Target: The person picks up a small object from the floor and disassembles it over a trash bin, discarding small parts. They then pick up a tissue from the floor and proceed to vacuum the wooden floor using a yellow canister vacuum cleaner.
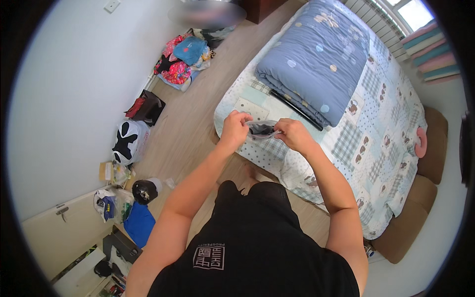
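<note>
A clear plastic bag [261,136] is stretched between my two hands, its mouth spread wide. Something dark shows inside it, but I cannot tell what it is. My left hand [235,128] pinches the bag's left edge between thumb and fingers. At the opposite edge, my right hand [293,134] grips the plastic the same way. Both hands are over the near corner of a bed with a patterned patchwork sheet [343,146]. Just beyond the right hand, a long thin black bar [297,110] lies on the sheet, alongside a folded blue quilt [311,63].
Along the left wall are a clothes pile [182,59], a dark paper bag [150,107], a white plastic bag [133,143] and a black-lined bin [145,191]. Brown cushioned headboard panels [404,219] border the bed's right side. Wooden flooring [185,130] runs between wall and bed.
</note>
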Demonstrator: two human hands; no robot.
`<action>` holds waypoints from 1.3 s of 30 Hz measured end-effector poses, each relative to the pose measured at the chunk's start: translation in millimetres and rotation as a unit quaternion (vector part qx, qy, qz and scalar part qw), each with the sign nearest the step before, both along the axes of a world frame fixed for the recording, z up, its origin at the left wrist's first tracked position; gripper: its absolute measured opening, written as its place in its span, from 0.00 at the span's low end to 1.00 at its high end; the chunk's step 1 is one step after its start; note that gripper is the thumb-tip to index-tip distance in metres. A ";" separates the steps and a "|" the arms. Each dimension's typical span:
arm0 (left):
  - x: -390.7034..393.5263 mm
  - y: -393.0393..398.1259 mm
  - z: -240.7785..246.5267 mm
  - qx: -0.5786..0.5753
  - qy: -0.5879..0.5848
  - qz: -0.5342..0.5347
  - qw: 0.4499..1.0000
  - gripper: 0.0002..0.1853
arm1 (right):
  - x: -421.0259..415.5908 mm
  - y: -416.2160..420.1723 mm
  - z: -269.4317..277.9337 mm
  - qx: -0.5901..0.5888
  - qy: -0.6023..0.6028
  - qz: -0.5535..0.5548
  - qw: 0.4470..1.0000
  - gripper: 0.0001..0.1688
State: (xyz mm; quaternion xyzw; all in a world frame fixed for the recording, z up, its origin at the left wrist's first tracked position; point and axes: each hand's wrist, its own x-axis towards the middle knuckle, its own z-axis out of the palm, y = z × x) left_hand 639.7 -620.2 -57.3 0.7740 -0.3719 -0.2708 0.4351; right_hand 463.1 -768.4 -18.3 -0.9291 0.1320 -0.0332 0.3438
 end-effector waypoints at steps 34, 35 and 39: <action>-12.4 150.2 146.6 -0.162 -0.254 0.005 0.953 0.05 | 23.4 145.9 100.6 0.030 -0.177 -0.011 0.984 0.10; -18.8 145.4 149.3 -0.173 -0.266 -0.021 0.948 0.06 | 26.2 148.9 100.0 0.032 -0.163 -0.001 0.986 0.09; -18.1 137.9 146.6 -0.140 -0.123 -0.082 0.979 0.07 | 37.4 151.1 114.9 0.030 -0.208 -0.012 0.978 0.08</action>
